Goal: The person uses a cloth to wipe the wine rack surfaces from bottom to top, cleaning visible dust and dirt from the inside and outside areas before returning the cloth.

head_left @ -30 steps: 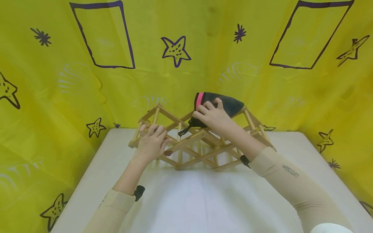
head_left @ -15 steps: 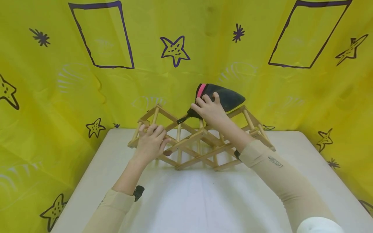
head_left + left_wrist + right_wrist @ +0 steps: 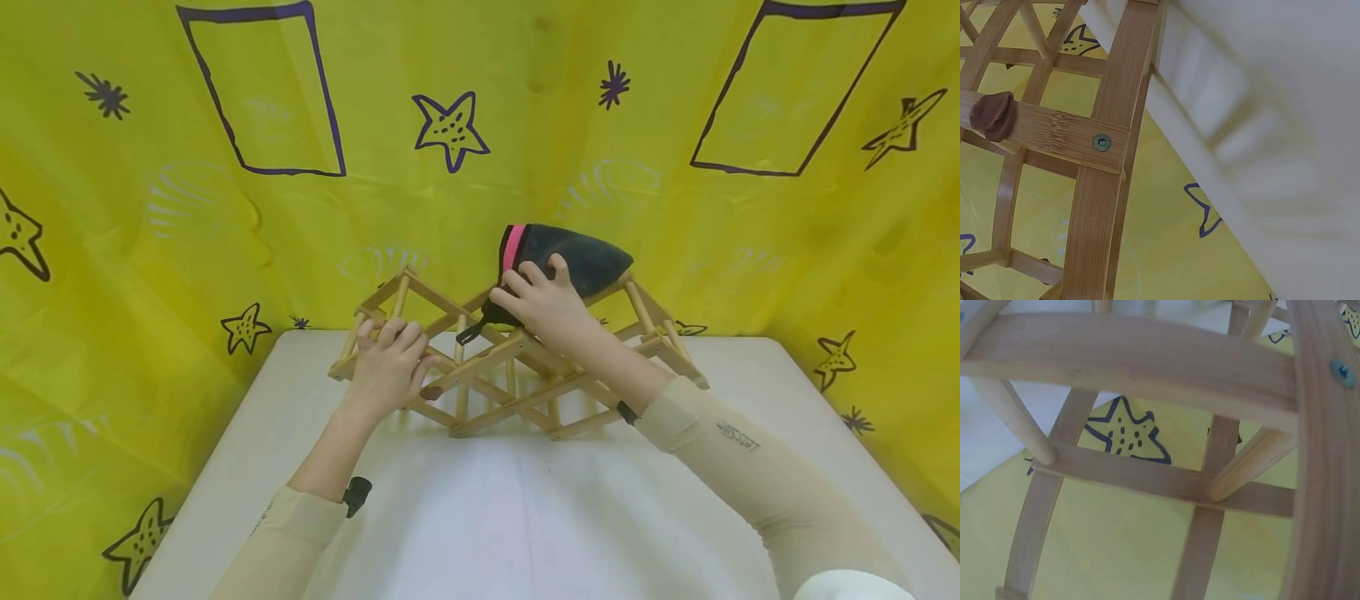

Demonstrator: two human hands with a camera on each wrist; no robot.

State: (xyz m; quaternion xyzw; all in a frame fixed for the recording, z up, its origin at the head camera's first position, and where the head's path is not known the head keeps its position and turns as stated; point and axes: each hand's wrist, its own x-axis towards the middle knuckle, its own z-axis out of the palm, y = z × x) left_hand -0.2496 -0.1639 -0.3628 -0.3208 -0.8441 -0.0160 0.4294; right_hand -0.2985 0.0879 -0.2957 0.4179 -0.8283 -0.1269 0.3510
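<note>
Gripping one dark, pink-banded, cone-shaped cloth pouch (image 3: 581,252) in a curled hold, the right hand (image 3: 546,304) is holding it at its one o'clock, on or just over one pale wooden lattice rack (image 3: 480,364); the left hand (image 3: 390,367), likewise curled, is gripping that rack's nine-o'clock end.

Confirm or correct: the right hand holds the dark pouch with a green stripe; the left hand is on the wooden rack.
The stripe is pink, not green, as the head view shows; the right hand holds the dark pouch, the left hand on the wooden rack.
</note>
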